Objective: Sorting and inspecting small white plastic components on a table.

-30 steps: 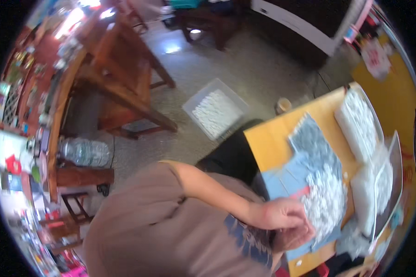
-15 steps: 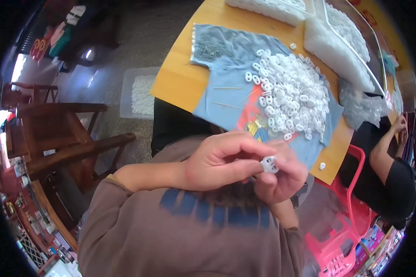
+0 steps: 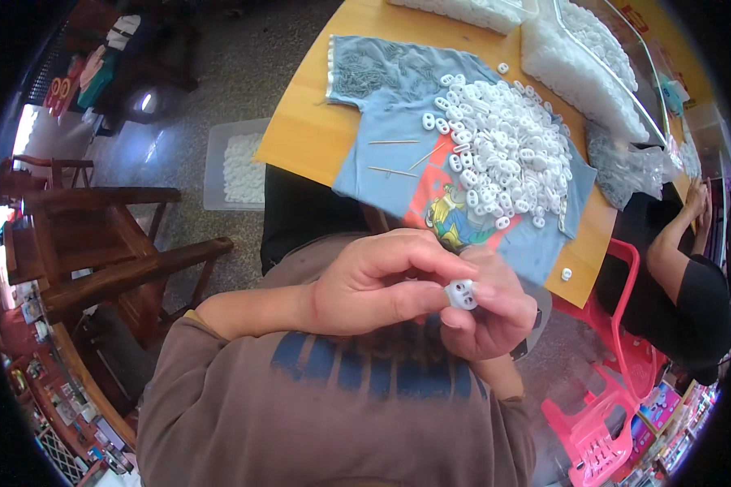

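A small white plastic cord lock with two holes point(image 3: 461, 295) is pinched between the fingertips of both hands, close in front of my chest. My left hand point(image 3: 381, 282) reaches it from the left, thumb and index finger at its edge. From the other side my right hand point(image 3: 499, 308) grips it with thumb and fingers curled. Beyond them a heap of similar white two-hole pieces point(image 3: 507, 146) lies on a blue-grey T-shirt point(image 3: 381, 122) spread over the table. Several thin metal pins point(image 3: 394, 142) rest on the shirt, and a pile of small metal springs point(image 3: 361, 77) sits on its far-left part.
The wooden table point(image 3: 296, 122) holds clear containers of white parts point(image 3: 576, 89) and a clear plastic bag point(image 3: 625, 166) at right. One loose piece point(image 3: 567, 274) lies near its edge. A pink chair point(image 3: 601, 430) and another person's arm point(image 3: 666, 235) are right; a wooden chair point(image 3: 122, 280) stands left.
Both hands have shifted slightly left with the cord lock, which is turned a little between the fingertips. The whole view has also moved a little.
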### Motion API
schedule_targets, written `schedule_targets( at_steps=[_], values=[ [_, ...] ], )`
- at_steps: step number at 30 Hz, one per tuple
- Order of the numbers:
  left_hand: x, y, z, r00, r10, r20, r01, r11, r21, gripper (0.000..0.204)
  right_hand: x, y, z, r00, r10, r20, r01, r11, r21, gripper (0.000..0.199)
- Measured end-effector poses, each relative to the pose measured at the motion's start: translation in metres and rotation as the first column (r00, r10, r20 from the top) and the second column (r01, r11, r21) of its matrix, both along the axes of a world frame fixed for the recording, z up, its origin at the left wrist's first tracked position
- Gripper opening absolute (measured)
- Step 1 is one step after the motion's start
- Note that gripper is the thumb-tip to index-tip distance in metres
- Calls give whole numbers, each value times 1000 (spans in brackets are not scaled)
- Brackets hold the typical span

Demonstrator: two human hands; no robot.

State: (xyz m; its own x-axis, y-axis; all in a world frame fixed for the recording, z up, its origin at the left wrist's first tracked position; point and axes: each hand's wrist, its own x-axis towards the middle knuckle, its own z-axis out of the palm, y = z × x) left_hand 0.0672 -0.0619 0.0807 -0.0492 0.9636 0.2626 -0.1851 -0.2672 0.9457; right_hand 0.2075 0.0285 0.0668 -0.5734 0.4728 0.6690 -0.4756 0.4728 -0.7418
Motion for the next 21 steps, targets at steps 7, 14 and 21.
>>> schedule_targets(
  at_steps=[7, 14, 21],
  values=[
    [-2, -15, -13, 814, 91, 574, 151, 920, -361, 14, -5, -22, -13, 961, -101, 257, 91, 995, 50, 34],
    [-37, -55, -38, 773, 387, 503, -167, 889, -426, 14, -13, -31, -25, 904, -26, 427, 49, 998, -42, 17],
    [-151, -113, -124, 240, 968, 73, -843, 245, -479, 25, -48, -35, -12, 821, 77, 565, -168, 980, 110, 8]
  ],
)
